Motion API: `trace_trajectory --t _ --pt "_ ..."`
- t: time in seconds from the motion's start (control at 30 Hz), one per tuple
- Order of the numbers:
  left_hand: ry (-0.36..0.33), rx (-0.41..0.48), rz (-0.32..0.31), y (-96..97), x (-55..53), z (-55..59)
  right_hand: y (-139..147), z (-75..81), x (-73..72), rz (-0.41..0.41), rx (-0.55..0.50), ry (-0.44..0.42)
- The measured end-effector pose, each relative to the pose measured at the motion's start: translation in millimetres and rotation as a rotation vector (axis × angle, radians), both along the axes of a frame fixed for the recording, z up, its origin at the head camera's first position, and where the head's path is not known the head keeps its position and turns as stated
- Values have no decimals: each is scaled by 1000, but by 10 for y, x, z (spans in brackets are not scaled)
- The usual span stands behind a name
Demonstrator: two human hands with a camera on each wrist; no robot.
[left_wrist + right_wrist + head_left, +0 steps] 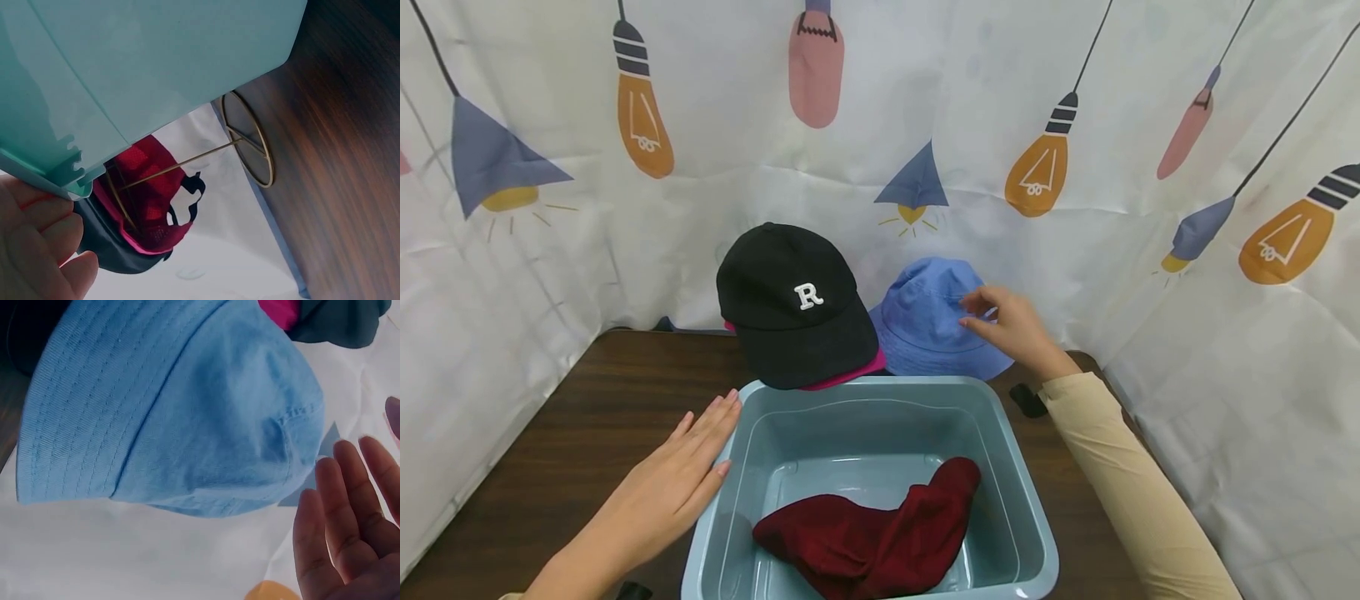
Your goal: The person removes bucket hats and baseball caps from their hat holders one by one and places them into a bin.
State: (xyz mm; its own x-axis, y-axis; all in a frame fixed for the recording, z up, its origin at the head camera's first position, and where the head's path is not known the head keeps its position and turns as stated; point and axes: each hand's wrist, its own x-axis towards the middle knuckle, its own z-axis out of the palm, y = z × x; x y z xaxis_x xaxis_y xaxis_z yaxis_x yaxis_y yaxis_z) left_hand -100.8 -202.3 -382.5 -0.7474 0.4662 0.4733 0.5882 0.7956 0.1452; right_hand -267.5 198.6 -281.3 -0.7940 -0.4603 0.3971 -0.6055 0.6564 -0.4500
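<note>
Blue bucket hat [917, 312] sitting beyond light-blue plastic basin [865, 429], beside black baseball cap [767, 275] bearing white R. Right hand [1011, 329] hovering at hat's crown, fingers loosely bent, grasping nothing; contact unclear. Left hand [666, 479] resting straight-fingered at basin's left rim, unclenched. Maroon cloth item [895, 542] lying crumpled inside basin. Wire stand [181, 164] supporting cap. Lamp-printed curtain [715, 100] hanging behind.

Printed white cloth [715, 100], brown table [625, 392]
</note>
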Motion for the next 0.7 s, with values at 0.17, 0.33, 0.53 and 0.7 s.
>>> trace_trajectory --t 0.17,0.33,0.53,0.7 --pt "-4 3 0 -2 -7 5 4 11 -83 -43 -4 10" --pt "-3 6 -3 2 -7 7 21 14 -166 -94 -28 -15" --pt "-9 1 3 0 -4 14 11 16 -269 -157 -69 -34" --pt "-16 4 5 -3 0 9 -8 -2 -325 -172 -60 -3"
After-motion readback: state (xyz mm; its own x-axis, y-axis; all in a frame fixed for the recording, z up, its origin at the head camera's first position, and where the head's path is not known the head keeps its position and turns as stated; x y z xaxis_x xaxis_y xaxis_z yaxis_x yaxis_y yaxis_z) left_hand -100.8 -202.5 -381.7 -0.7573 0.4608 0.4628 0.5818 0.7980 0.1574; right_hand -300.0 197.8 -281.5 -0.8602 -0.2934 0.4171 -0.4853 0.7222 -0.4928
